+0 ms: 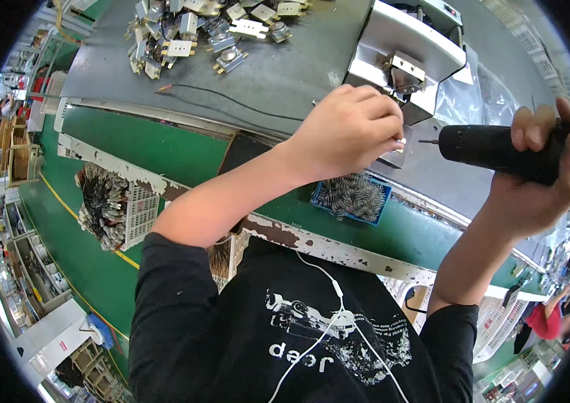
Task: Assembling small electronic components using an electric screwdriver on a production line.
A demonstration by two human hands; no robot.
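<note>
My right hand [533, 144] is wrapped round a black electric screwdriver [476, 143], held level with its thin bit pointing left. Facing that bit, my left hand [352, 127] has its thumb and fingers pinched together. A tiny pale piece shows at the fingertips, too small to name. Just beyond the left hand stands a white bench machine [406, 30], with a small metal assembly [406, 72] seated at its front. Part of the machine's near side is hidden by my fingers. Below my left wrist a blue tray [373, 221] holds many small grey metal pieces, perhaps springs.
A heap of metal switch-like parts [194, 33] lies on the grey bench [103, 70] at the far left. One thin dark wire [231, 99] crosses the bench toward my left forearm. Clear plastic bags [476, 94] lie right of the machine. A white crate [142, 213] stands on the floor.
</note>
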